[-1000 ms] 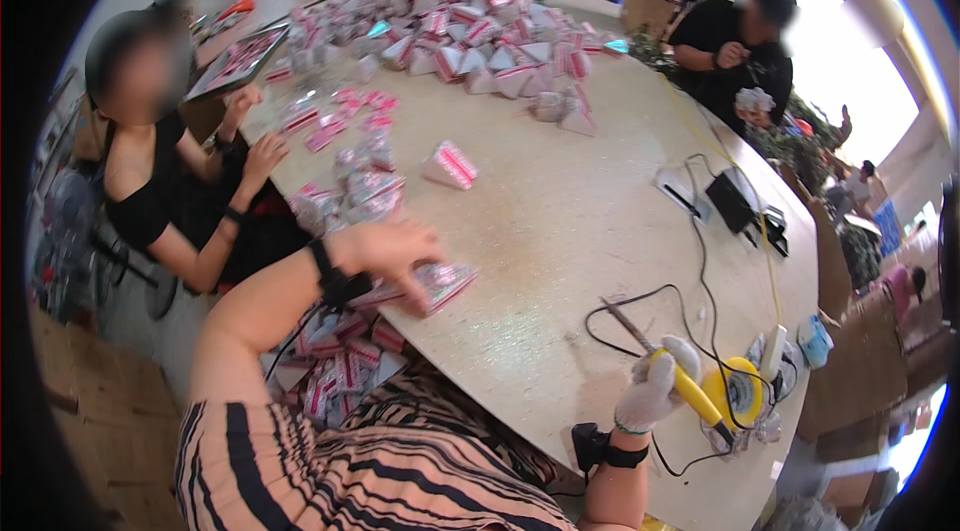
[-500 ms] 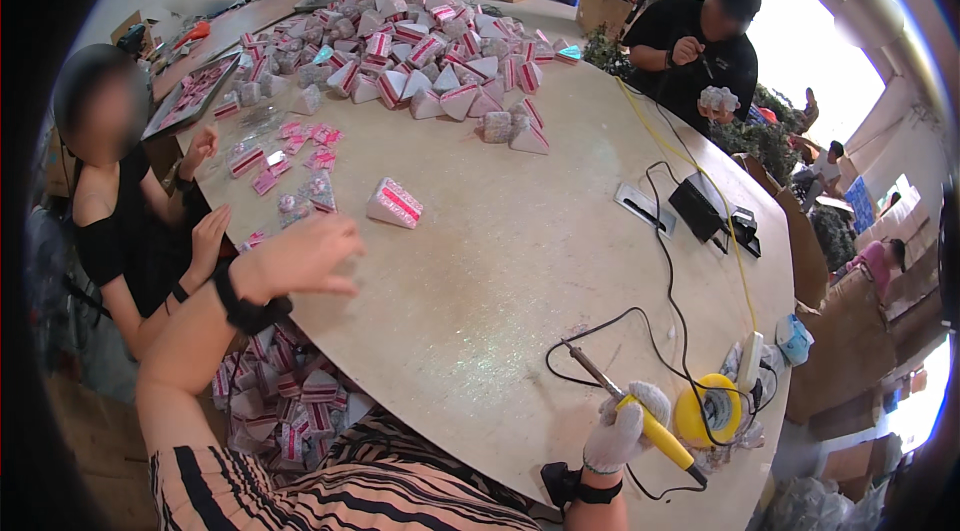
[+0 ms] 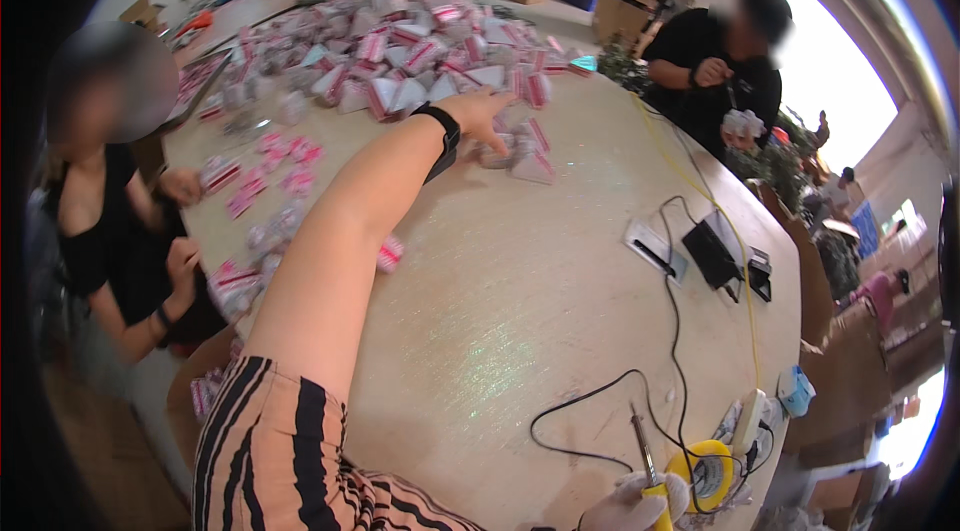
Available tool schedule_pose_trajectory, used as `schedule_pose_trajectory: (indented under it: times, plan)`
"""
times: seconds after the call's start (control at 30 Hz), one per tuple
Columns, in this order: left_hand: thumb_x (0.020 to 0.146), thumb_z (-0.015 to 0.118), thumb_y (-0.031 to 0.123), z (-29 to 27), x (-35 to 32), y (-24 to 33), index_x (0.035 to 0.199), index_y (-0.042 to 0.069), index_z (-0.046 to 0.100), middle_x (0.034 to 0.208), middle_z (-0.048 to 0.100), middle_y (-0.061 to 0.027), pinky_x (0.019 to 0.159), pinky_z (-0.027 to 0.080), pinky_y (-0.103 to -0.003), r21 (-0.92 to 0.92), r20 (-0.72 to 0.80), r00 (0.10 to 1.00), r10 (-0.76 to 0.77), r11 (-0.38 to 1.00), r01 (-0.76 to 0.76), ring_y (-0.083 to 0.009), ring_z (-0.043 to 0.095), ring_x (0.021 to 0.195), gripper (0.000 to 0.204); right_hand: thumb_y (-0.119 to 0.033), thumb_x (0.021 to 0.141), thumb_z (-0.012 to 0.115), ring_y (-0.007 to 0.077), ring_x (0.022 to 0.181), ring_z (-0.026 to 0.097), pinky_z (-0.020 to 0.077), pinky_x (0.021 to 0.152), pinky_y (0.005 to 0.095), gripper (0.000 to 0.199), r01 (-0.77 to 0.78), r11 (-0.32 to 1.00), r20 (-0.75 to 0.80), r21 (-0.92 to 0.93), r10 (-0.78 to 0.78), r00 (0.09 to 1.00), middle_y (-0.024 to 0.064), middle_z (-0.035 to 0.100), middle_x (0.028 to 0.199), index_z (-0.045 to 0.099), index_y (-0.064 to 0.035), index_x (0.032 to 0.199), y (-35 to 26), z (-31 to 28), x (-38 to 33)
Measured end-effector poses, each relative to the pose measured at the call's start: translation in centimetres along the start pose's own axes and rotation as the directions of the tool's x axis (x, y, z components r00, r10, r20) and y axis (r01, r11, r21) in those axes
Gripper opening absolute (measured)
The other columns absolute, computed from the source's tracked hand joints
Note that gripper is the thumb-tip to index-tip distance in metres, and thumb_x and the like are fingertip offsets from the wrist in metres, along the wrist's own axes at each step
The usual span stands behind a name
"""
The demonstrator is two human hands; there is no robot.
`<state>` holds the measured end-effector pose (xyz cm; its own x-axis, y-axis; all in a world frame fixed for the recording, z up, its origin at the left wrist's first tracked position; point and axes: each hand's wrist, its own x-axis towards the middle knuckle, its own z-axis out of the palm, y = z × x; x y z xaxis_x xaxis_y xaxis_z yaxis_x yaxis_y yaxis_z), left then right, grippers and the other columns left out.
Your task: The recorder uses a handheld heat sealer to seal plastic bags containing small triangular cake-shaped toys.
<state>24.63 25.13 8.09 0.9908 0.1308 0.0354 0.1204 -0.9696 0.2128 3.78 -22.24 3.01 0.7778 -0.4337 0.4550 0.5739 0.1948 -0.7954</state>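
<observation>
My left hand point(image 3: 474, 114) is stretched far across the table, its fingers spread and nothing seen in them. It hovers at the near edge of a heap of pink-and-white wedges point(image 3: 400, 56) that look like wrapped cake slices. Just beyond its fingertips lie a few separate wedges point(image 3: 533, 167); contact cannot be made out. At the lower edge my right hand point(image 3: 622, 505), in a pale knitted glove, is closed around the yellow handle of a soldering iron point(image 3: 643, 441), whose metal tip points up. One wedge point(image 3: 390, 254) is partly hidden behind my left forearm.
Small pink packets point(image 3: 297, 179) and more wedges lie before a person at the left point(image 3: 110, 231). Across the table another person point(image 3: 715, 81) works on a pale object. A black power adapter point(image 3: 711, 257), loose cables, yellow tape point(image 3: 702, 476) and a power strip point(image 3: 750, 421) occupy the right side.
My left arm has swung forward and right, from beside the lone wedge to the heap. My right hand has dropped lower with the soldering iron, now more upright. The view has shifted slightly.
</observation>
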Motion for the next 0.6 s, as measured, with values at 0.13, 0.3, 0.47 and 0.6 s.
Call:
schedule_pose_trajectory:
  times: [0.13, 0.3, 0.47, 0.6]
  plan:
    - [0.063, 0.07, 0.057, 1.8, 5.4, 0.9, 0.141, 0.016, 0.026, 0.144, 0.022, -0.025, 0.106, 0.027, -0.046, 0.021, 0.014, 0.997, -0.078, 0.997, 0.077, -0.0383, 0.026, 0.132, 0.099, -0.01, 0.084, 0.059, 0.0251, 0.062, 0.055, 0.0428, 0.059, 0.032, 0.011, 0.765, -0.188, 0.776, -0.616, 0.021, 0.63, 0.0131, 0.056, 0.073, 0.054, -0.0022, 0.078, -0.2, -4.9, 2.0]
    - [0.059, 0.064, 0.069, 5.3, 9.3, 2.0, 0.14, 0.022, 0.031, 0.143, 0.032, -0.0137, 0.105, 0.027, -0.05, 0.116, 0.197, 0.945, -0.263, 0.963, 0.243, -0.0336, 0.032, 0.13, 0.099, -0.013, 0.087, 0.056, 0.0223, 0.064, 0.056, 0.0458, 0.061, 0.0316, 0.015, 0.063, 0.921, 0.159, -0.385, -0.001, 0.987, 0.012, 0.057, 0.073, 0.047, -0.0015, 0.084, -0.4, 0.2, 2.0]
    - [0.068, 0.063, 0.062, 5.1, 7.8, 4.5, 0.129, 0.017, 0.047, 0.13, 0.048, -0.0161, 0.099, 0.035, -0.039, -0.097, 0.297, 0.953, 0.067, 0.995, -0.039, -0.0355, 0.043, 0.12, 0.078, -0.015, 0.089, 0.054, 0.0212, 0.064, 0.056, 0.0466, 0.061, 0.0318, 0.018, 0.252, 0.79, 0.284, -0.558, -0.104, 0.953, 0.0136, 0.057, 0.076, 0.042, -0.0016, 0.091, 0.3, 0.0, 2.1]
    - [0.071, 0.065, 0.056, 3.3, 8.5, -1.4, 0.126, 0.012, 0.05, 0.123, 0.051, -0.0212, 0.097, 0.037, -0.04, 0.161, -0.153, 0.983, 0.103, 0.984, -0.078, -0.0356, 0.047, 0.114, 0.072, -0.013, 0.088, 0.054, 0.0212, 0.065, 0.055, 0.0468, 0.062, 0.0319, 0.018, 0.29, 0.637, 0.446, -0.715, 0.096, 0.89, 0.0141, 0.056, 0.078, 0.042, -0.0014, 0.094, -0.3, -1.8, 2.1]
